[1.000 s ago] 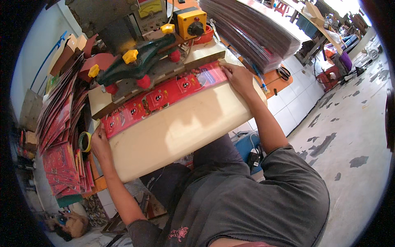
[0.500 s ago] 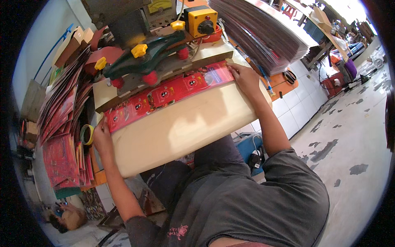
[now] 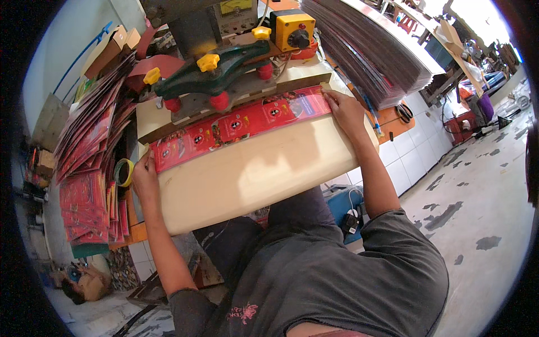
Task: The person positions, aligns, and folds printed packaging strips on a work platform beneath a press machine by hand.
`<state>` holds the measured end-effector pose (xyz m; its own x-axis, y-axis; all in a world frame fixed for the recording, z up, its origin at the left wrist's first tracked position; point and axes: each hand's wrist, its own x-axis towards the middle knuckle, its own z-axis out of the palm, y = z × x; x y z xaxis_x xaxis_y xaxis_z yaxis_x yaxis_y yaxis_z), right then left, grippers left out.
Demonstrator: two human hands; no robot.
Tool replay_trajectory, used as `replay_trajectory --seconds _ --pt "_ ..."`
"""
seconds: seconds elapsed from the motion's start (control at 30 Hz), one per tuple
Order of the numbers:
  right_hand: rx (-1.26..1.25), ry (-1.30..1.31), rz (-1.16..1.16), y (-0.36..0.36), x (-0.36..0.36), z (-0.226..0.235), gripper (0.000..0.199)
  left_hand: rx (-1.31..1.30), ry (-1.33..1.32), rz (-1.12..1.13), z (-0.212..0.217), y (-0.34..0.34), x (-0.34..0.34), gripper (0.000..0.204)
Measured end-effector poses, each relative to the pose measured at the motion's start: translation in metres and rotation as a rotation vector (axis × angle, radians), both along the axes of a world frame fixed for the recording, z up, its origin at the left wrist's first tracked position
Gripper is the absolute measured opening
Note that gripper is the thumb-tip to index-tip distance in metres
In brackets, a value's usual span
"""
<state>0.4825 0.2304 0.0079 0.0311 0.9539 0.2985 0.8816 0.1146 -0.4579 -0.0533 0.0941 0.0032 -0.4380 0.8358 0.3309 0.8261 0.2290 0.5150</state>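
A long red printed plastic sheet [image 3: 233,128] lies across a pale cream work board [image 3: 241,174], its far edge along the metal bar [image 3: 269,91] of a press. At the sheet's left end, my left hand [image 3: 146,175] has its fingers closed on the corner. My right hand [image 3: 345,109] pinches the opposite end between thumb and fingers. Above the sheet stands the press head, a dark green metal arm [image 3: 227,72] with yellow knobs and red feet. The fingertips of both hands are partly hidden.
Stacks of red printed sheets [image 3: 84,196] lean at the left, near a yellow tape roll [image 3: 123,172]. A yellow control box [image 3: 293,31] with a black dial sits behind the press. At the right are a tall sheet stack [image 3: 370,50] and scissors [image 3: 403,112]. Another person [image 3: 90,281] is at lower left.
The view has shifted, so the press and board appear slightly farther right and higher. Both hands keep hold of the sheet's ends, with little visible movement of the sheet against the bar.
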Motion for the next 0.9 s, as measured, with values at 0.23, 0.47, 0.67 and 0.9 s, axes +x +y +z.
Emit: replay_trajectory --seconds 0.23,0.47,0.67,0.9 --pt "0.064 -0.001 0.025 0.001 -0.002 -0.004 0.035 0.048 -0.018 -0.037 -0.013 -0.002 -0.014 0.042" --pt "0.08 -0.006 0.027 0.008 0.008 -0.016 0.034 -0.028 -0.031 0.015 -0.001 0.0 0.002 0.041" --pt "0.054 -0.025 0.003 0.005 0.003 -0.009 0.035 -0.011 -0.019 0.0 -0.004 -0.001 -0.002 0.041" --pt "0.039 -0.04 0.0 0.003 0.003 -0.007 0.035 0.002 -0.031 0.008 0.002 -0.002 0.005 0.041"
